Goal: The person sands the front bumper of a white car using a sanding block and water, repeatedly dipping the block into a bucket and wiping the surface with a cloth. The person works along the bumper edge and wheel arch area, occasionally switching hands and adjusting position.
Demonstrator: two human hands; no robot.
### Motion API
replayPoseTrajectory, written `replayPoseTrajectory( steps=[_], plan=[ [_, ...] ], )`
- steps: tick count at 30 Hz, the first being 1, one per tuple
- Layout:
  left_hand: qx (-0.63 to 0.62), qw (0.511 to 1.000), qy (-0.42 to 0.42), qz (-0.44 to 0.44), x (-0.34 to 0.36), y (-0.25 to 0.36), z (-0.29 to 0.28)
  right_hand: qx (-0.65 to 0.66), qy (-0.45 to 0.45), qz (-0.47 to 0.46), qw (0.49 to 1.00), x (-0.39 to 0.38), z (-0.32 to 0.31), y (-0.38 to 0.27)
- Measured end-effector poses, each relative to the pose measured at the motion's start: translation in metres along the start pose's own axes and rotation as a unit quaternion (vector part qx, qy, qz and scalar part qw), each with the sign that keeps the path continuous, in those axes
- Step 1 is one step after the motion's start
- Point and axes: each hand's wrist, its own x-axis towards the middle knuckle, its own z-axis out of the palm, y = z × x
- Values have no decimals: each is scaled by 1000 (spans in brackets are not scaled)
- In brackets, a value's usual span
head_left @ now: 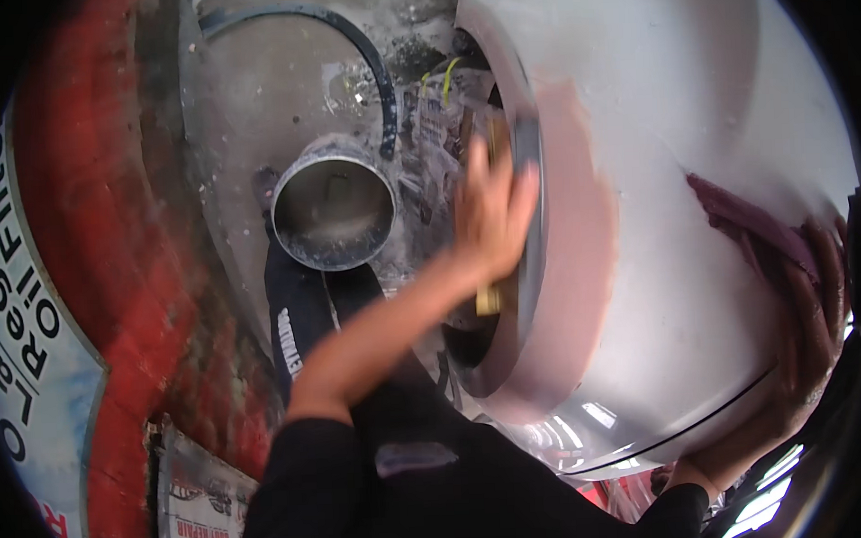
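- Landmark: silver, glossy, curved metal car panel, close against the person's right side; it bears a matte pinkish-brown curved band along its left, arch-shaped edge.
- Right hand: on the panel's far right, fingers bent at a thin maroon, creased sheet that lies against the panel; firm grip or just resting, can't tell.
- Left hand: at the panel's arch edge, blurred, fingers extended; whether it holds anything, can't tell.
- Narrow yellow strip, material unclear: just left of the panel's arch edge, partly behind left hand.
- Step in hand, judged: smoothing or checking the banded arch edge, left hand working, right hand steadying.
- Next move likely calls for even, light pressure following the panel's curve.
- Round grey bucket, open-topped: left of the panel, apart from it.
- Dark, thin curved strip: on the grey floor, upper left of the panel.
- Red rough wall: farthest left of the panel.
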Motion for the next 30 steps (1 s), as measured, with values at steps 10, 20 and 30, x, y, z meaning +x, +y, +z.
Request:
replayPoseTrajectory(
  steps=[10,20,30],
  plan=[
    [-33,997,-13,-65,-61,21,-3,-21,-4,-15,1000,6,-5,9],
    [-39,991,84,-100,90,-31,-9,-5,72,-17,997,26,1,-7],
    [-47,987,106,-114,213,-114,-36,-45,128,-32,990,34,28,-6]
  ],
)
